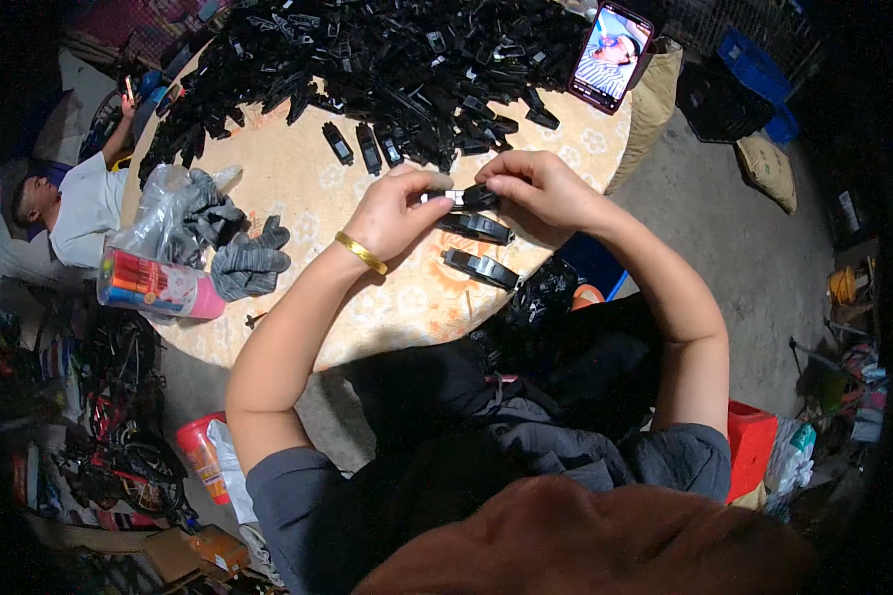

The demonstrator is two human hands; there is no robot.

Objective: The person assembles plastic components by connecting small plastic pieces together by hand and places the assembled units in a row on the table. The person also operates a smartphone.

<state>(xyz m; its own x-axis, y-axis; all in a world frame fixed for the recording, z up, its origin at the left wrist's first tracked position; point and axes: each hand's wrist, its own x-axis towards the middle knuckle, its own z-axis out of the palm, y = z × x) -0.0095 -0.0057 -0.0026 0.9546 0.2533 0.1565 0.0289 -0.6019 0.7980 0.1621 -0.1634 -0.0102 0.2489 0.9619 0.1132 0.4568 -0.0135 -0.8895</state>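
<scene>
Between my two hands, above the table's near right part, is a small black plastic part [473,197] with a pale patch near its left end. My left hand [395,213], a gold bracelet on its wrist, pinches the left end between thumb and fingers. The other end is in the closed thumb and fingers of my right hand [538,188]. Just below lie two longer curved black plastic pieces, an upper one [478,229] and a lower one [482,269]. A few small black pieces [369,149] lie in a row beyond my left hand.
A large heap of black plastic parts [367,59] covers the table's far side. At the far right a phone [611,58] stands propped. Grey gloves [251,262], a clear plastic bag [152,220] and a pink jar [164,285] sit left. A person [91,203] is beyond the left edge.
</scene>
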